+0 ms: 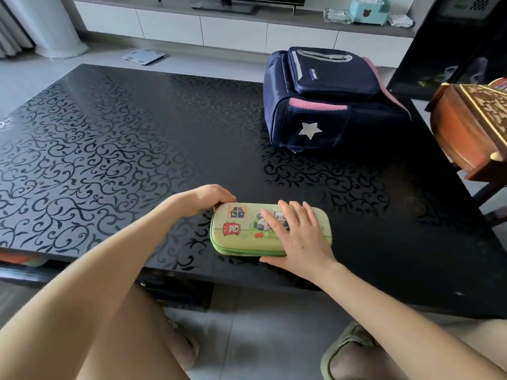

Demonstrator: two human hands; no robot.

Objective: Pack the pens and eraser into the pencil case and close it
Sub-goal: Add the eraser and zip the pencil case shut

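1. Head view: a glossy black table [109, 133] with a scrolling vine pattern fills most of the frame. It stands on a pale tiled floor [260, 325].
2. Beyond the surface's far edge runs a long white low cabinet [170, 26]. On the cabinet's right end stand a teal tissue box [370, 12] and a clear glass dish [337, 15].
3. A flat grey bathroom scale [144, 55] lies on the floor between cabinet and table.
4. A navy fabric backpack [329, 105] with pink mesh trim and a silver star [310, 130] sits toward the surface's far right corner. A carved reddish wooden piece [466, 127] juts in at the right edge.
5. A green hard-shell pencil case [236, 237] printed with cartoon pandas lies flat, lid down, close to the near edge around its middle.
6. The left hand [211, 197] sits at the pencil case's far left corner with its fingers curled over that corner. Whether they pinch a zip pull cannot be told.
7. The right hand [299, 237] lies flat on the right half of the lid, fingers spread and straight, thumb along the near side.
8. The backpack flap carries a small white label [314, 73], too small to read. The pencil case shows pictures only.
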